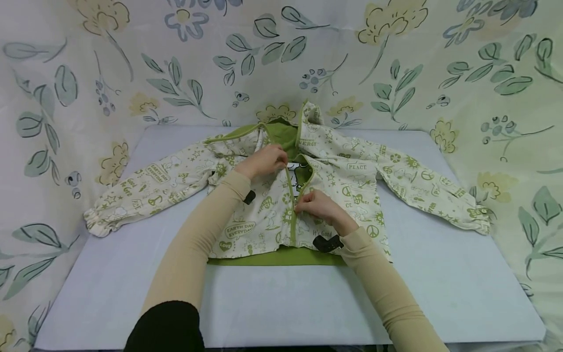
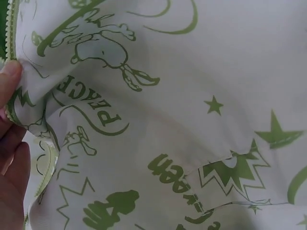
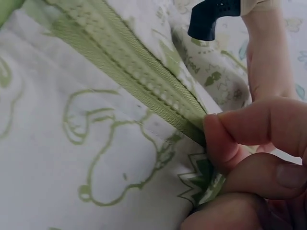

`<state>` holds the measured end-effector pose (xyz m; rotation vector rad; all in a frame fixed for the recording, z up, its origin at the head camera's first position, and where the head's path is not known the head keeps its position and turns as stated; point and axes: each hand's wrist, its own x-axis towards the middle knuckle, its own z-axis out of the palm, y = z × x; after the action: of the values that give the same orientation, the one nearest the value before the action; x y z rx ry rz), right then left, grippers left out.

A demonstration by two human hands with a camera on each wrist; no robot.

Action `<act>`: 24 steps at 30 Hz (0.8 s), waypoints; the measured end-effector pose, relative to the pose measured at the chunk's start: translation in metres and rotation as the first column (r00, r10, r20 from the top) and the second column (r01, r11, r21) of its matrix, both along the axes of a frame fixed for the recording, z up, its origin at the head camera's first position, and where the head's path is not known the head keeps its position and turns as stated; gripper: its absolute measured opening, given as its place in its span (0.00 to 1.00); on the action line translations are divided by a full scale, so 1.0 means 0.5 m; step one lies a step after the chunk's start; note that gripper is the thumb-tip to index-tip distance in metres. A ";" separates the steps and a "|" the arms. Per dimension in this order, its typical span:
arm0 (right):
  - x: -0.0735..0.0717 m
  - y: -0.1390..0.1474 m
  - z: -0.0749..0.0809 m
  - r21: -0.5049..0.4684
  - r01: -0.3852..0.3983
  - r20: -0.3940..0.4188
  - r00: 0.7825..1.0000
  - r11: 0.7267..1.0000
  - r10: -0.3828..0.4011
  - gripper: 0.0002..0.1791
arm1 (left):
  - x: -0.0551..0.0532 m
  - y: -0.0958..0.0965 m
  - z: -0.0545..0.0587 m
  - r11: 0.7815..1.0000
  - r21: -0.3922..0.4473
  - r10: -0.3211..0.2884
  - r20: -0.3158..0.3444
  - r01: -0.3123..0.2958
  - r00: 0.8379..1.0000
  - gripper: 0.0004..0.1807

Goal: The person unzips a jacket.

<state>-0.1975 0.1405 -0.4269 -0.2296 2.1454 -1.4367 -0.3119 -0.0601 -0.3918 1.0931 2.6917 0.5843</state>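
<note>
A white hooded jacket (image 1: 250,230) with green cartoon print lies front up, its sleeves spread. Its green zipper (image 1: 293,230) is joined at the lower part and parts into two edges above my right hand. My left hand (image 1: 266,161) pinches the front edge near the neck; in the left wrist view its thumb (image 2: 9,81) presses beside the zipper teeth. Lower down, my right hand (image 1: 323,208) pinches at the zipper where the two sides meet. From the right wrist view, thumb and forefinger (image 3: 240,127) cover the slider, and joined zipper tape (image 3: 129,72) runs away from them.
The jacket rests on a white-covered table (image 1: 281,303). Its hood (image 1: 283,134) lies open toward the back, showing green lining. A floral cloth (image 1: 281,58) hangs behind and at both sides. Black straps, one a wrist strap (image 1: 327,243), sit at both wrists.
</note>
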 end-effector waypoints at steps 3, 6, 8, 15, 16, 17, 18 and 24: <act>0.002 0.000 -0.001 0.010 0.003 0.005 1.000 1.000 -0.003 0.13 | -0.002 -0.002 0.001 1.000 -0.003 0.017 -0.016 -0.017 1.000 0.07; 0.001 0.001 -0.002 0.012 0.005 0.015 1.000 1.000 -0.005 0.12 | -0.003 -0.004 0.002 1.000 0.000 0.028 -0.028 -0.028 0.999 0.07; 0.000 0.001 -0.003 0.015 0.005 0.013 1.000 1.000 -0.005 0.11 | -0.004 -0.005 0.002 0.999 -0.001 0.034 -0.034 -0.034 0.999 0.07; 0.008 -0.004 -0.009 0.016 0.029 0.002 1.000 0.999 -0.029 0.10 | 0.001 -0.006 0.002 0.996 -0.002 0.087 -0.022 -0.087 0.996 0.07; 0.011 -0.005 -0.011 0.013 0.034 -0.003 0.999 0.999 -0.034 0.09 | 0.001 -0.006 0.002 0.996 -0.003 0.092 -0.025 -0.092 0.995 0.07; 0.014 -0.007 -0.014 0.016 0.042 -0.004 0.999 0.999 -0.042 0.09 | 0.000 -0.007 0.001 0.996 0.002 0.094 -0.027 -0.094 0.995 0.07; 0.017 -0.010 -0.015 0.017 0.047 -0.007 0.999 0.999 -0.047 0.08 | 0.000 -0.008 -0.001 0.995 0.007 0.097 -0.030 -0.097 0.995 0.07; 0.031 -0.016 -0.022 0.052 0.044 -0.026 0.999 0.998 -0.043 0.06 | -0.008 -0.014 -0.009 0.993 0.026 0.112 -0.045 -0.111 0.993 0.07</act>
<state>-0.1822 0.1325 -0.4380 -0.1834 2.2180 -1.4062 -0.3159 -0.0671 -0.3962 0.9780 2.8078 0.6181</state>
